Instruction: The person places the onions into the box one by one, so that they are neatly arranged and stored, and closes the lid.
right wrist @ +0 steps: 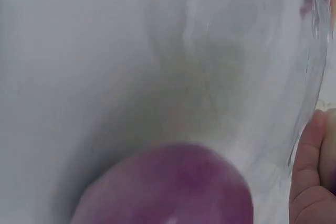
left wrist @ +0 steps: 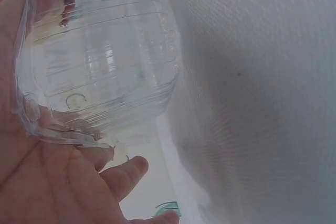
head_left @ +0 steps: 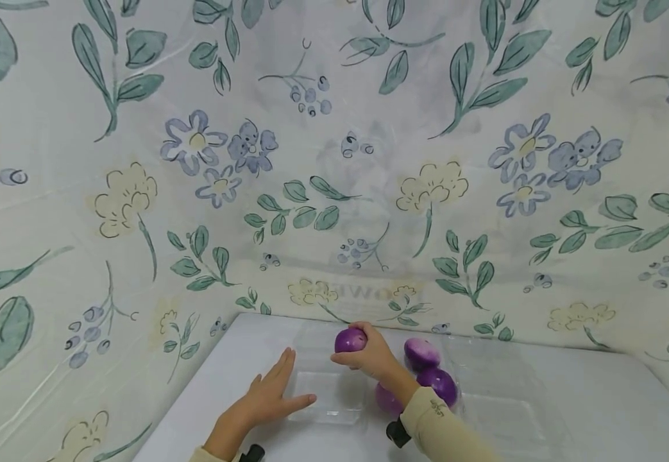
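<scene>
My right hand [head_left: 371,354] holds a glossy purple red onion [head_left: 350,340] between thumb and fingers, over the back part of a clear plastic container [head_left: 328,393]. My left hand [head_left: 267,394] is spread with straight fingers at the container's left side. In the left wrist view its palm lies along the ribbed clear wall [left wrist: 105,51]. More red onions, one of them paler [head_left: 422,354] and one deep purple [head_left: 439,386], sit beside my right wrist, which partly hides another onion [head_left: 388,399]. In the right wrist view an onion [right wrist: 173,190] fills the bottom edge.
Right of the onions lies a second clear plastic container [head_left: 504,410]. Both stand on a white table [head_left: 600,404]. A floral sheet [head_left: 334,160] hangs behind the table and down its left side.
</scene>
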Demonstrator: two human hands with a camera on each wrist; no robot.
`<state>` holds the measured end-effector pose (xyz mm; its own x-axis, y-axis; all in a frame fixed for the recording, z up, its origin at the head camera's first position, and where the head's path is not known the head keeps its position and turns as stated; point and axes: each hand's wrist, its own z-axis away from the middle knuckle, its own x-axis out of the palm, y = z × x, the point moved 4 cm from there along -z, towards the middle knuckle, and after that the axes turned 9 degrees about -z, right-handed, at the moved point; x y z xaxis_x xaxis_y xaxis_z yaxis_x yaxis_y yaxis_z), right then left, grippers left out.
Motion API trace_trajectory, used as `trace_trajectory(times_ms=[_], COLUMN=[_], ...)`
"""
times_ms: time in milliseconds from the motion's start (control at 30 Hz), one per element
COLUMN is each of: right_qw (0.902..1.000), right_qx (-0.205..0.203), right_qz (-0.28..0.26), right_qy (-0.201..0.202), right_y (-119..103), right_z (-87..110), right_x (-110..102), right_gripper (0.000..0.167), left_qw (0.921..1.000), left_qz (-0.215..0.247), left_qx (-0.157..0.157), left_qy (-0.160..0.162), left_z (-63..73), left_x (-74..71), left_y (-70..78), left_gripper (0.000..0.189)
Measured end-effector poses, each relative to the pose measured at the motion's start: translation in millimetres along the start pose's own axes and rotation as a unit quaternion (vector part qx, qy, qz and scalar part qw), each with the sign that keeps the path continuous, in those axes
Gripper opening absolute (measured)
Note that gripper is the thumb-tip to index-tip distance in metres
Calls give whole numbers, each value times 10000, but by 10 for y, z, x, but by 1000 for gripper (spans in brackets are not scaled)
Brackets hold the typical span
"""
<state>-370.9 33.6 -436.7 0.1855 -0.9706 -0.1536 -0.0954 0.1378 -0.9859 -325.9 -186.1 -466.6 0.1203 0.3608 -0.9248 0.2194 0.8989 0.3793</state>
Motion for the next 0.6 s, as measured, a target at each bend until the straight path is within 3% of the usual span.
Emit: trace_trajectory(times_ms=[267, 600], right_qw=[9986, 9930], right_qx=[-103, -601], right_qz=[522, 1001], right_qy=[21, -175], right_y=[13, 53], right_z=[11, 65], right_x=[161, 351], right_gripper=[73, 75], left_qw=[9999, 9999], left_qz=[-16, 13], left_qx=[96, 131], left_qy=[39, 25], left_z=[14, 27], left_x=[-26, -6], left_y=[-8, 4], left_gripper=[106, 106])
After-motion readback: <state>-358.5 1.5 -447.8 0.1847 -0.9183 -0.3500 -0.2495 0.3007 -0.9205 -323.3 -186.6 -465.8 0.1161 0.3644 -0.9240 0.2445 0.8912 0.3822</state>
